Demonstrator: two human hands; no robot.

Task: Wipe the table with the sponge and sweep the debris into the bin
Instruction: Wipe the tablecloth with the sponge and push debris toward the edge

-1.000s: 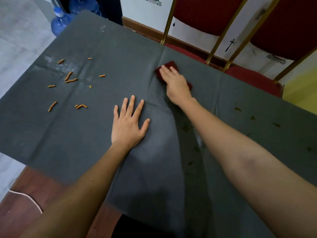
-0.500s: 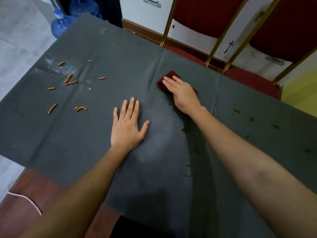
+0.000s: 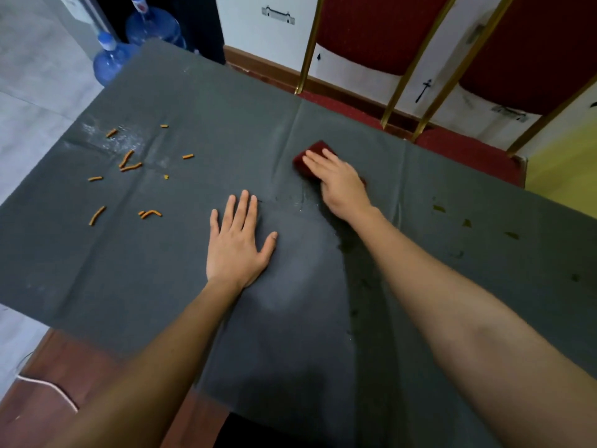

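A dark red sponge [image 3: 312, 151] lies on the grey cloth-covered table [image 3: 200, 101], just past the middle. My right hand [image 3: 339, 182] presses flat on top of it with straight fingers, hiding most of it. To its left, my left hand [image 3: 237, 244] rests palm down on the cloth with fingers spread. Several orange debris sticks [image 3: 129, 163] are scattered over the left part of the table, next to a whitish powdery smear [image 3: 106, 140]. Small dark green flecks [image 3: 465, 223] dot the right side. A wet dark streak [image 3: 352, 244] runs along my right forearm. No bin is in view.
Red chairs with gold frames [image 3: 391, 76] stand behind the table's far edge. Two blue water bottles [image 3: 111, 59] sit on the floor at the far left corner. The bare wooden table edge [image 3: 64, 367] with a white cable [image 3: 48, 386] shows at the near left.
My right hand has slid the sponge a little nearer to me along the cloth, leaving a wet mark. My left hand has stayed flat in the same place.
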